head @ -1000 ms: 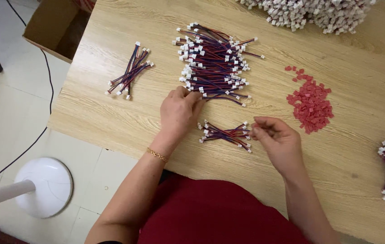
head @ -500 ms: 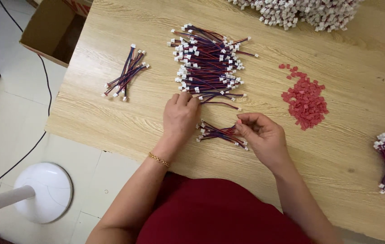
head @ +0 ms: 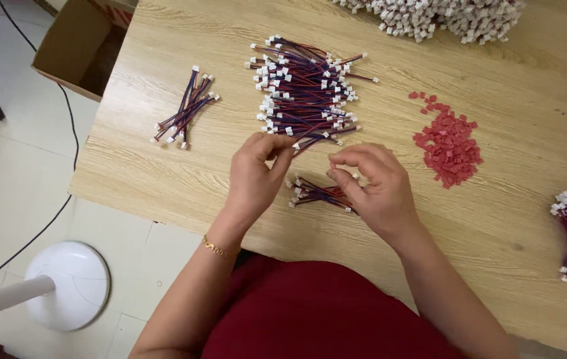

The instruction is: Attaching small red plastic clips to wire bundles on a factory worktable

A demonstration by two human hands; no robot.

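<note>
Two hands work thin red-blue leads: my left hand (head: 257,174) pinches one from the wire pile (head: 306,93); my right hand (head: 373,189), fingers curled together, hovers over a small bundle (head: 315,193) on the grained wooden surface (head: 516,199).

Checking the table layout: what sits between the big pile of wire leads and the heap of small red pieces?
In the head view, only bare wooden table lies between the big pile of wire leads and the heap of small red pieces.
</note>
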